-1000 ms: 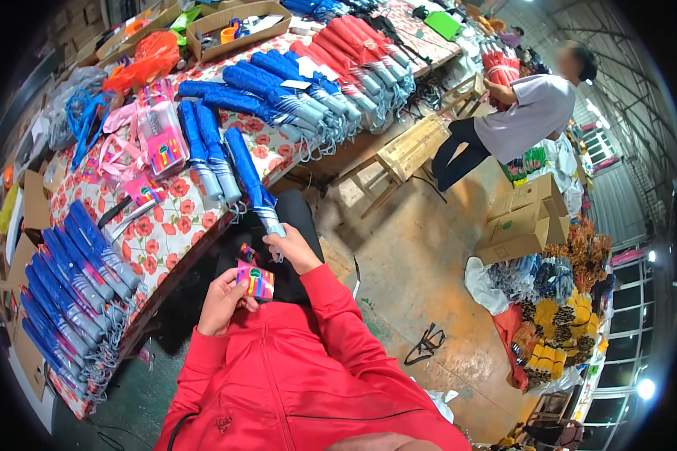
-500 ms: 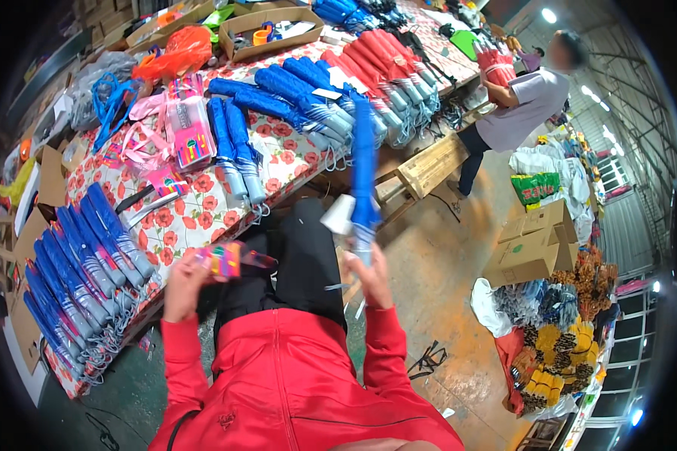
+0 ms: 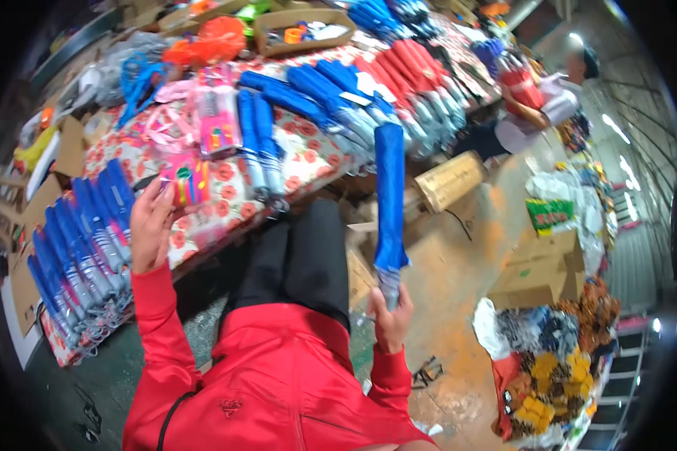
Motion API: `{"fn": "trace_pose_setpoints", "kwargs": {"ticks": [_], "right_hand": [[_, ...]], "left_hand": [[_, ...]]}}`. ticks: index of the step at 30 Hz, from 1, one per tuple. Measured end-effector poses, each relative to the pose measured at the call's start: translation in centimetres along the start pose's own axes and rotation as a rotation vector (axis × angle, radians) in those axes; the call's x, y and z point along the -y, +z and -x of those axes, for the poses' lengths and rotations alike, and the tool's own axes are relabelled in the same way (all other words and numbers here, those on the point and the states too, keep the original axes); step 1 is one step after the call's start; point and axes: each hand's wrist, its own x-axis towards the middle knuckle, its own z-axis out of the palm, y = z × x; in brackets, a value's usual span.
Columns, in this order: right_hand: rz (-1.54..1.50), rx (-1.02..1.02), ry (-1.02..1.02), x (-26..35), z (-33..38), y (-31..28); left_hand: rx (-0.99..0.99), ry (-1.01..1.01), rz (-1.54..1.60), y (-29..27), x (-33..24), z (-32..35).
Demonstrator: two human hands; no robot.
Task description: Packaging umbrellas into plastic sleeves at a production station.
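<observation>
My right hand [image 3: 391,319] grips the grey handle of a folded blue umbrella [image 3: 389,195], which points up and away from me in front of the table edge. At the left, my left hand [image 3: 152,225] pinches the edge of a small pink packet [image 3: 188,180] with bright stripes, over the flowered tablecloth [image 3: 297,146]. Near that packet lie two blue folded umbrellas [image 3: 259,139] and a pink clear-fronted pouch [image 3: 218,120]. A row of blue folded umbrellas [image 3: 83,233] with grey handles and cords lies beyond my left wrist.
More blue umbrellas [image 3: 320,90] and red ones [image 3: 414,75] lie along the table. Toward the back are a cardboard tray [image 3: 271,45] and an orange bag [image 3: 218,41]. A wooden bench [image 3: 451,180], cardboard box [image 3: 538,274] and another person [image 3: 541,113] are on the right.
My left hand has moved left and up with the packet, from over my lap to the table. The umbrella in my right hand has shifted right and lower. The view has turned a little.
</observation>
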Motion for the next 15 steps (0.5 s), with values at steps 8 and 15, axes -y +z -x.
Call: {"fn": "trace_pose_setpoints", "kwargs": {"ticks": [8,15], "right_hand": [[0.222,0.017,-0.414,1.2,3.0,1.3],[0.330,0.174,-0.699,3.1,3.7,1.7]], "left_hand": [[-0.015,0.172,0.110,3.5,1.1,-1.8],[-0.082,0.194,0.281,7.6,-2.2,-0.3]]}}
